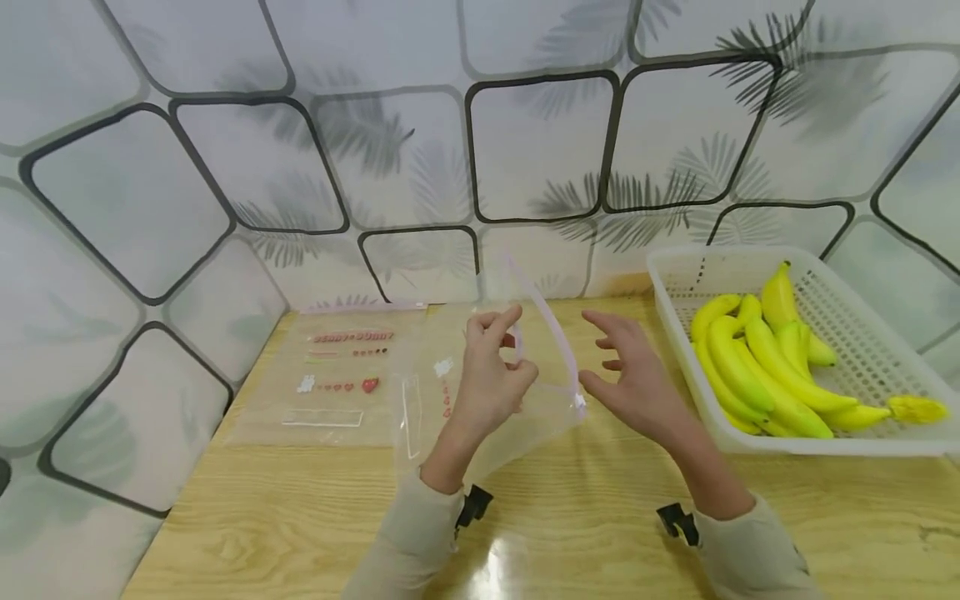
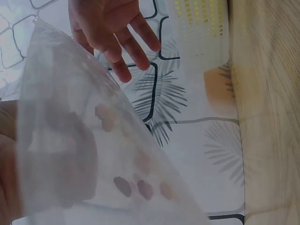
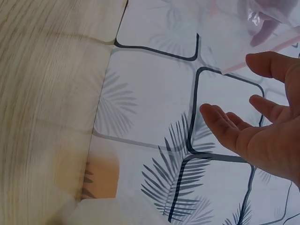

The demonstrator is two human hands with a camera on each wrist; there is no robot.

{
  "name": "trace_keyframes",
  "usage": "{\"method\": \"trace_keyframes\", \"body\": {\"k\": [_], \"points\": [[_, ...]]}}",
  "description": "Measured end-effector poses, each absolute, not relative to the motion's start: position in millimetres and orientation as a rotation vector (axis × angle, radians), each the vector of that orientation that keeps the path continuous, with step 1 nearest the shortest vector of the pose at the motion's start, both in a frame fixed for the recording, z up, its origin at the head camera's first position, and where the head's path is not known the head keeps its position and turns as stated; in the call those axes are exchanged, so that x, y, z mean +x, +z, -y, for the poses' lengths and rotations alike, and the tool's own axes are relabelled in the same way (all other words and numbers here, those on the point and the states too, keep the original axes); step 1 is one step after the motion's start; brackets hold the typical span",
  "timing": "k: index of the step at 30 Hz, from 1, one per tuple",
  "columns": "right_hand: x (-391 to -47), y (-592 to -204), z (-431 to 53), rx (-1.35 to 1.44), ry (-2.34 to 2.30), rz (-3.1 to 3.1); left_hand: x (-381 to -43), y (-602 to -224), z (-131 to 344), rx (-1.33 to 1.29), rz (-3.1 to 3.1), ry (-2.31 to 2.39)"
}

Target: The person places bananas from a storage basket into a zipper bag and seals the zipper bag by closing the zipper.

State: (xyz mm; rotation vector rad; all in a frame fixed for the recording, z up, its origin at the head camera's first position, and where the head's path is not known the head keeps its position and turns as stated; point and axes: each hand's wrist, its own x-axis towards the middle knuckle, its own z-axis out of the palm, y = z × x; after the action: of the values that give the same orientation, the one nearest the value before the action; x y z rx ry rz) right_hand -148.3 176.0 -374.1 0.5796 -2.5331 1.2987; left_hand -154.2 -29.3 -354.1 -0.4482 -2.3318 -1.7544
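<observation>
A clear zip bag [image 1: 517, 437] with a pink zip strip [image 1: 551, 325] and printed red and white figures stands tilted above the table. My left hand [image 1: 487, 375] grips it near the strip, thumb and fingers bent; in the left wrist view the film [image 2: 61, 154] veils part of that hand. To the right of the strip, my right hand [image 1: 637, 379] hangs with its fingers spread and loosely bent, holding nothing. The right wrist view shows a gap between this hand [image 3: 267, 112] and the pink edge.
Another clear printed bag [image 1: 258, 408] lies flat on the wooden table [image 1: 300, 525] at the left. At the right stands a white perforated basket [image 1: 862, 447] with several yellow bananas [image 1: 780, 375]. A patterned cloth wall [image 1: 540, 150] rises behind the table.
</observation>
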Motion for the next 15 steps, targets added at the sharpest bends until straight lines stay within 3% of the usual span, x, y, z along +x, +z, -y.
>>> {"method": "trace_keyframes", "body": {"k": [7, 15], "points": [[-143, -341, -200, 0.576, 1.016, 2.847, -153, -355, 31, -0.498, 2.390, -1.703], [-167, -314, -304, 0.348, 0.942, 3.032, -156, -354, 24, -0.544, 2.409, -1.713]]}}
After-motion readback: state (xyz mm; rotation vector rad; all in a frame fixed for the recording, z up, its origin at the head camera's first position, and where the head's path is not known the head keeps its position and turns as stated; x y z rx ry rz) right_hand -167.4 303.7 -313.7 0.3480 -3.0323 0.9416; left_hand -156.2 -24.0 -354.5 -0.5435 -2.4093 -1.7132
